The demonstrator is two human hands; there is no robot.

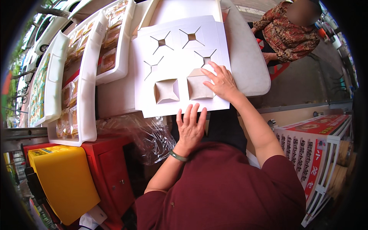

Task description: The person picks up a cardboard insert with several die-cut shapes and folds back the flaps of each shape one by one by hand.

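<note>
A white cardboard insert with X-shaped slits lies on the table before me, its near edge reaching past the table's edge. Its two nearest openings stand wide, their flaps folded; the others are only partly opened. My right hand rests on the card's right side, fingers spread beside the near right opening and the slit above it. At the card's near edge is my left hand, fingers apart, holding nothing; a green bangle circles that wrist. Behind the insert stands a shallow white box, partly covered by it.
White plastic trays of wrapped pastries stand at the left. Clear plastic film hangs below the table edge, near a red cabinet and a yellow box. Another person sits beyond the table's right end.
</note>
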